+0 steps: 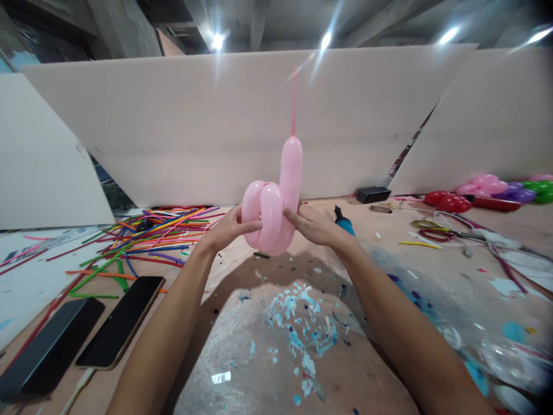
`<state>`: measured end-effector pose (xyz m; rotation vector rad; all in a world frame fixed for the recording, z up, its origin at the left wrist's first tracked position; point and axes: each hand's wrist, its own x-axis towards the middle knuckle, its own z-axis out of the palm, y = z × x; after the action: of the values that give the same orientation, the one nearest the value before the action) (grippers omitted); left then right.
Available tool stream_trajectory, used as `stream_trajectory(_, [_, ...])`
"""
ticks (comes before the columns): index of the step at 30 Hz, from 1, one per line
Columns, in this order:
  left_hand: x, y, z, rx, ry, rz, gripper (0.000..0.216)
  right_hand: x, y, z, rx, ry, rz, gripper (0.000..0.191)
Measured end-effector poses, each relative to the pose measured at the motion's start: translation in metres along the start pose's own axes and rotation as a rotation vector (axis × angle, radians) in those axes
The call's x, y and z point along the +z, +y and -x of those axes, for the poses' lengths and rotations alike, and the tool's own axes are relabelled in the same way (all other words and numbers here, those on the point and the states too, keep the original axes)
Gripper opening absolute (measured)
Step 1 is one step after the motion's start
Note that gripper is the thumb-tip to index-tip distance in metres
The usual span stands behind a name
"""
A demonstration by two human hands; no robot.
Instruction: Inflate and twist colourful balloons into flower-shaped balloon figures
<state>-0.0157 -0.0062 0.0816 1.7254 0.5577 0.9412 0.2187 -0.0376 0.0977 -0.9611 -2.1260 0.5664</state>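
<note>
A pink modelling balloon [271, 214] is held up over the table between my two hands. Its lower part is twisted into rounded loops pressed together. One straight section rises on the right and ends in a thin uninflated tail pointing up. My left hand [228, 227] grips the loops from the left, thumb across the front. On the right side, my right hand [311, 222] grips the balloon near the base of the straight section, its thumb on the front. The fingers behind the balloon are hidden.
Uninflated balloons [173, 236] lie heaped at left, near a phone [123, 320] and a black box [52, 346]. At right are a blue pump [344, 222], scissors [436, 231], red balloons [449, 202] and a dark block [374, 194]. White panels [194, 127] stand behind.
</note>
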Motion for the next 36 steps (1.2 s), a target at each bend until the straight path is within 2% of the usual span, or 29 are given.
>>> stream_trajectory(18, [0.001,0.001,0.001,0.005,0.025,0.007,0.049,0.001,-0.001,0.0,0.021,0.012,-0.002,0.066])
stream_trajectory(25, [0.002,-0.001,0.001,-0.007,0.022,0.021,0.049,0.002,0.003,0.001,0.033,0.008,0.004,0.058])
stream_trajectory(27, [0.001,-0.002,-0.001,-0.014,0.043,0.074,0.048,0.002,0.004,0.001,0.031,0.06,-0.039,0.053])
stream_trajectory(29, [-0.003,-0.002,-0.004,0.016,0.165,0.203,0.043,0.0,0.004,-0.001,0.025,0.255,-0.156,0.047])
stream_trajectory(31, [-0.01,0.0,-0.008,0.102,0.394,0.398,0.039,-0.003,0.004,-0.002,-0.003,0.514,-0.335,0.041])
stream_trajectory(32, [-0.015,0.002,-0.009,0.155,0.508,0.495,0.038,-0.005,0.005,-0.003,-0.023,0.6,-0.422,0.039])
stream_trajectory(33, [-0.019,0.004,-0.01,0.205,0.596,0.577,0.037,-0.005,0.006,-0.004,-0.035,0.621,-0.503,0.039])
stream_trajectory(34, [-0.023,0.007,-0.01,0.246,0.648,0.639,0.036,-0.004,0.007,-0.006,-0.033,0.584,-0.581,0.039])
stream_trajectory(36, [-0.028,0.013,-0.01,0.3,0.682,0.72,0.035,0.001,0.011,-0.009,0.033,0.455,-0.75,0.037])
